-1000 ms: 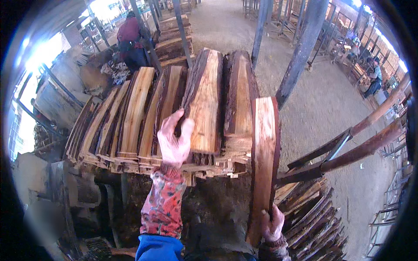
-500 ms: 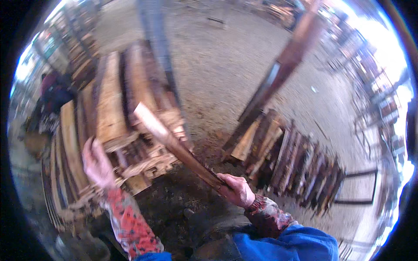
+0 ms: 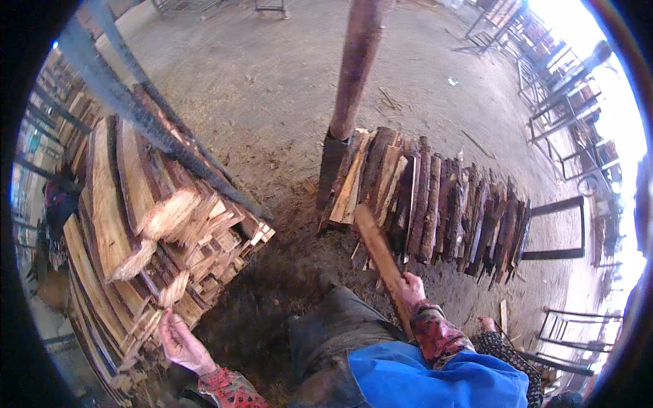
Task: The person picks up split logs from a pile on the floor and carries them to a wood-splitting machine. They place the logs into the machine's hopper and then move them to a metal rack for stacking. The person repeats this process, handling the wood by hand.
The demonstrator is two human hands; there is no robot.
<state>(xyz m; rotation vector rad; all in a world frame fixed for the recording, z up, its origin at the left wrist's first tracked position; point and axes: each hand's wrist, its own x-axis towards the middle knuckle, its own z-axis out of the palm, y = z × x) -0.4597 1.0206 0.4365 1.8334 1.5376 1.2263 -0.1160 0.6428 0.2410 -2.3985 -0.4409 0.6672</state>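
My right hand (image 3: 411,290) grips a narrow brown wooden board (image 3: 378,246). The board slants up and left from my blue apron (image 3: 428,374), its far end in front of the bark-edged sticks on the right. My left hand (image 3: 182,343) is low at the left, beside the cut ends of a large stack of sawn boards (image 3: 112,204). Its fingers look loosely stretched out, with nothing clearly held; whether the fingertips touch the wood is unclear. Several pale board ends (image 3: 166,214) jut out from this stack.
Rough, bark-edged sticks (image 3: 435,204) lie in a row within a metal frame (image 3: 558,228). A rusty post (image 3: 357,68) rises beside them, and slanting metal bars (image 3: 163,132) edge the left stack. Another person's hand (image 3: 488,324) and dotted sleeve (image 3: 513,357) show at lower right.
The view has swung rightward. My right hand has brought the board from in front of the left stack over toward the stick row. My left hand is now lower, by the board ends.
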